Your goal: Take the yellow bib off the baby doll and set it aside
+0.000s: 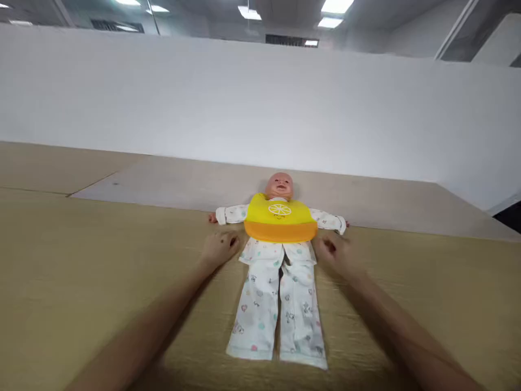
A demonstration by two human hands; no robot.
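A baby doll lies on its back with its arms stretched out to both sides. It wears a white pyjama top and trousers with small coloured prints. Over its chest lies a yellow bib with a white citrus slice drawn on it and an orange catch pocket along the bottom. My left hand is curled into a loose fist beside the doll's waist, with nothing visible in it. On the other side, my right hand, slightly blurred, is curled likewise near the bib's corner and the sleeve.
The doll rests on a wood-coloured tabletop, with a paler strip behind it. A white wall or partition rises along the back edge. Glass panes and ceiling lights show above it.
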